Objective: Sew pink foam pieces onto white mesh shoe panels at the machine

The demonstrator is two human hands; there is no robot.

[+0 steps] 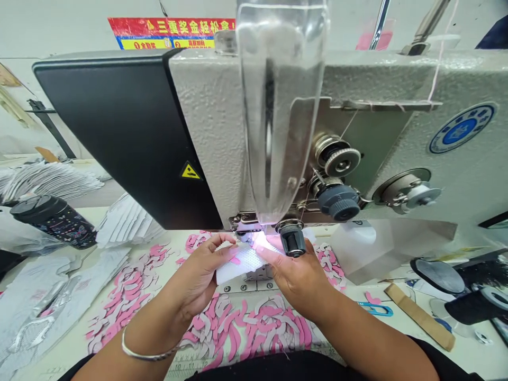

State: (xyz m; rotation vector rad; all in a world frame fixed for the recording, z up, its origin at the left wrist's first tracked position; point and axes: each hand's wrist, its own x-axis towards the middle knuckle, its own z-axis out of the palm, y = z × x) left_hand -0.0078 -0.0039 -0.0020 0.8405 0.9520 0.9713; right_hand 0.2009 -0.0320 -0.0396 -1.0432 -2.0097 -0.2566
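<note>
Under the lit needle area of a sewing machine [206, 106], a white textured fabric piece [250, 262] with a small pink patch is held between both hands. My left hand [206, 264] pinches its left side, thumb on top near the pink patch. On the right side, my right hand [293, 270] grips the same piece, its thumb close to the needle. The needle tip itself is lost in the glare. Many pink and white curved scraps [230, 328] lie on the machine table around and below the hands.
To the left are stacks of white cut pieces [127, 219], a dark patterned tumbler [55, 219] and clear plastic-wrapped pieces [43, 312]. Rightward lie a blue snap-blade cutter [375, 308], a tan strip [420, 317] and a black thread spool [476, 307]. The machine head overhangs the hands.
</note>
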